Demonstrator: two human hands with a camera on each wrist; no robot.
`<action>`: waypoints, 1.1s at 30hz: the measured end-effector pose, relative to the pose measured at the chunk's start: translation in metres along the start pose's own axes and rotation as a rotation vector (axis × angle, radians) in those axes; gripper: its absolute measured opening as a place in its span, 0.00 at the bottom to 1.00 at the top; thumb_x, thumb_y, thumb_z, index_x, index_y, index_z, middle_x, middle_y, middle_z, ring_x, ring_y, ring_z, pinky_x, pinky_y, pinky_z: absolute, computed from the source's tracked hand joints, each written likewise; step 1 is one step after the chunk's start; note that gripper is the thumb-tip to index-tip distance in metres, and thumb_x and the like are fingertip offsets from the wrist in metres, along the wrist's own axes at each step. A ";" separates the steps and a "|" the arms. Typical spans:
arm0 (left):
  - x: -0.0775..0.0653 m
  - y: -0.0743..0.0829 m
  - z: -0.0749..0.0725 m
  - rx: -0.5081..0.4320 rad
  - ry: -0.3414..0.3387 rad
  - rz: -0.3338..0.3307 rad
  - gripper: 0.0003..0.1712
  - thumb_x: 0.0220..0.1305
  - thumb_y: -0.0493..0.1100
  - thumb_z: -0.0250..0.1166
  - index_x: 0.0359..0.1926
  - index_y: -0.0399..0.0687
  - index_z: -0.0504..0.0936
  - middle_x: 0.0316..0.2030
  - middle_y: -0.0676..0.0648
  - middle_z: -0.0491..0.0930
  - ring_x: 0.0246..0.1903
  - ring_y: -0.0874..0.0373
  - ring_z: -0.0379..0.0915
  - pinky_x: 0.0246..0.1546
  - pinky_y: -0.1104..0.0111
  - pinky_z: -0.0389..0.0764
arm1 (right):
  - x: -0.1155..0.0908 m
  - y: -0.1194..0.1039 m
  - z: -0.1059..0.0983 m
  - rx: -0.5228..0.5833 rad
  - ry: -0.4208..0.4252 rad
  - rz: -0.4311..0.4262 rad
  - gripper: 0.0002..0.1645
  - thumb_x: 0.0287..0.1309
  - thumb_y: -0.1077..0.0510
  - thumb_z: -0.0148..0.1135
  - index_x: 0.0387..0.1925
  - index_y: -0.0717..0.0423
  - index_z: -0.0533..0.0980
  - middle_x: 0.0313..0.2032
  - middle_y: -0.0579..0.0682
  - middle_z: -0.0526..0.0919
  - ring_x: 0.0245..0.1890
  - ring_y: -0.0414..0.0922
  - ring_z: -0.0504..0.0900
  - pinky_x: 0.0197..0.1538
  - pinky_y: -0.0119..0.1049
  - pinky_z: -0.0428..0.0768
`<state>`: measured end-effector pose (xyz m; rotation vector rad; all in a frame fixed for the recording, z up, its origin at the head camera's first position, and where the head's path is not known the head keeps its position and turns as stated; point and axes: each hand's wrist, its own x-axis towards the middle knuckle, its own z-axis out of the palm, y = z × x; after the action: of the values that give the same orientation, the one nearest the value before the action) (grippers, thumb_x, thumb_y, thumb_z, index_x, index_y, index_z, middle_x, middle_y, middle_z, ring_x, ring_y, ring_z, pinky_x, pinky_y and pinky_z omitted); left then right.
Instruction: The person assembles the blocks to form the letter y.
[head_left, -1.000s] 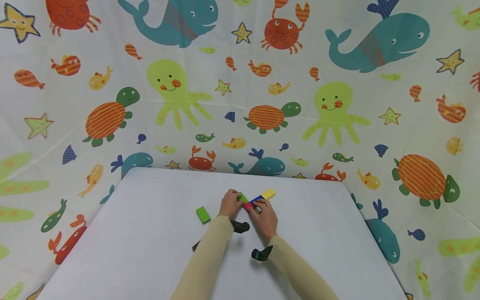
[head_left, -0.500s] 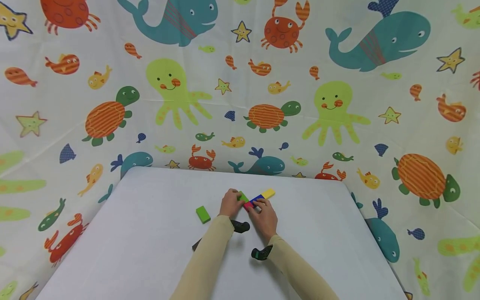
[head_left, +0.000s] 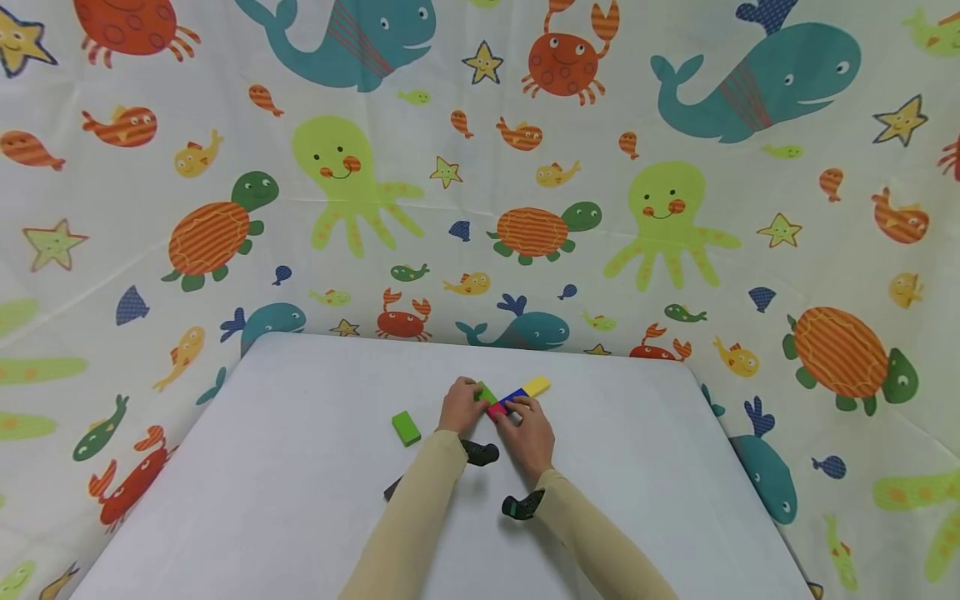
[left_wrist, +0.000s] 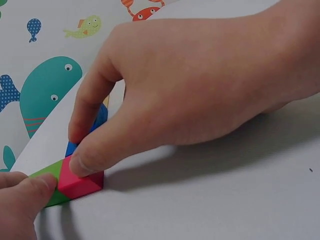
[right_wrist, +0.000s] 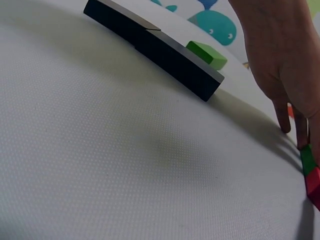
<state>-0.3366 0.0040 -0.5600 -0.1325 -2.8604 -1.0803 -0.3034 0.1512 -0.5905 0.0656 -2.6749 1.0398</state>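
A white cloth printed with whales, turtles, octopuses and crabs hangs behind a white table and spreads past both its sides; soft shadows lie on the table.

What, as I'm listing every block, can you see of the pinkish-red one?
The pinkish-red block looks smooth and plain, with flat faces and crisp edges; wood or plastic, I cannot tell. It lies flat on the white table, against a green block and beside a blue block. The right hand has its thumb on top.
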 end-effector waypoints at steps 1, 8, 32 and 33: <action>0.000 0.001 -0.001 -0.001 0.002 -0.002 0.19 0.61 0.38 0.69 0.51 0.31 0.83 0.51 0.36 0.75 0.52 0.43 0.73 0.56 0.53 0.73 | 0.000 0.000 0.000 0.003 -0.007 0.008 0.23 0.57 0.45 0.69 0.49 0.55 0.84 0.54 0.52 0.78 0.46 0.48 0.81 0.48 0.44 0.79; -0.001 0.002 0.000 -0.019 0.012 -0.025 0.21 0.61 0.38 0.69 0.53 0.31 0.81 0.51 0.35 0.74 0.52 0.43 0.73 0.57 0.53 0.73 | 0.001 0.001 0.000 -0.007 -0.014 0.015 0.23 0.58 0.45 0.68 0.50 0.54 0.84 0.54 0.51 0.78 0.45 0.47 0.81 0.47 0.42 0.80; -0.010 -0.039 -0.041 0.019 0.040 0.096 0.24 0.64 0.41 0.66 0.56 0.30 0.77 0.52 0.34 0.76 0.56 0.42 0.71 0.59 0.53 0.71 | -0.002 0.002 0.001 0.036 0.019 -0.017 0.21 0.57 0.47 0.70 0.49 0.54 0.84 0.53 0.50 0.79 0.43 0.46 0.81 0.45 0.42 0.79; -0.011 -0.042 -0.045 0.026 0.043 0.104 0.24 0.64 0.42 0.66 0.56 0.30 0.77 0.52 0.34 0.76 0.56 0.42 0.71 0.59 0.53 0.71 | -0.002 0.003 0.001 0.036 0.026 -0.023 0.21 0.57 0.47 0.70 0.49 0.54 0.84 0.53 0.50 0.79 0.43 0.46 0.81 0.44 0.41 0.79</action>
<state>-0.3285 -0.0575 -0.5552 -0.2495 -2.7935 -1.0136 -0.3023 0.1529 -0.5934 0.0895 -2.6266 1.0743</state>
